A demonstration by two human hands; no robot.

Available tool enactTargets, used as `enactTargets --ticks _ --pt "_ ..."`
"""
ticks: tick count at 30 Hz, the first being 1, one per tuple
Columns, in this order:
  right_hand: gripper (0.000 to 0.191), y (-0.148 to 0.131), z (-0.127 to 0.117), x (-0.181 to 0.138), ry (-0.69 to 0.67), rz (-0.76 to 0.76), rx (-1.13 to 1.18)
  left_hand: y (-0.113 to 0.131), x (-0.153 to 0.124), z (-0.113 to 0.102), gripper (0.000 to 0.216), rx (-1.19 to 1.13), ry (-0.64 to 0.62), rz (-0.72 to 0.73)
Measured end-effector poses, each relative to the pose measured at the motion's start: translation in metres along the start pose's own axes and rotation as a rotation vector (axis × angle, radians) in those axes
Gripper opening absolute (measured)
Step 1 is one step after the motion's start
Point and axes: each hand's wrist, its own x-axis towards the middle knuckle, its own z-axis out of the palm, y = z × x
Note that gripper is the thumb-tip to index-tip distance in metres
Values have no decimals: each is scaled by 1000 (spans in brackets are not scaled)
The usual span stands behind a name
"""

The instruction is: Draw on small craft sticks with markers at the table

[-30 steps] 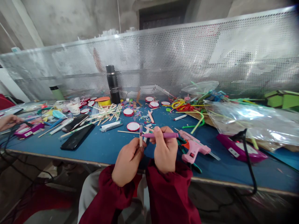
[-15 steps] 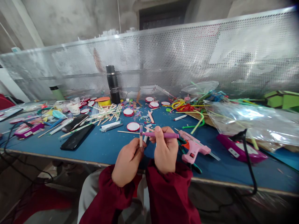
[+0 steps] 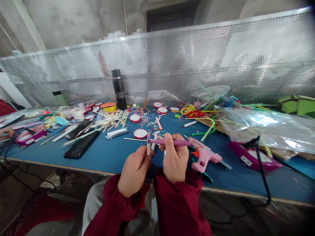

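Note:
My left hand (image 3: 134, 170) is closed round a thin flat stick (image 3: 148, 143) that it holds upright over the table's near edge. My right hand (image 3: 174, 158) grips a purple pen-like tool (image 3: 175, 142) held level, with its tip touching the stick's upper part. Both hands hover just above the blue table (image 3: 105, 154). Dark red sleeves cover both wrists.
A pink glue gun (image 3: 204, 156) lies right of my hands. A black phone (image 3: 80, 146), craft sticks (image 3: 110, 122), red-rimmed discs (image 3: 140, 133) and a black flask (image 3: 118, 88) lie left and behind. Plastic bags (image 3: 265, 126) and another glue gun (image 3: 253, 159) are right. Another person's hand (image 3: 6, 131) shows far left.
My hands and the tool have barely shifted. The other person's hand at far left drew back out of view, then part of it came back at the edge.

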Motion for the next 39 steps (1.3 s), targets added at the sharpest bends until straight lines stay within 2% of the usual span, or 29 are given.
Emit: enactTargets --ticks 17,39 --pt "41 -1 0 -1 -31 15 19 -1 0 1 23 -9 21 -5" --pt "42 0 0 -2 40 -7 24 -2 1 2 21 -16 23 -3"
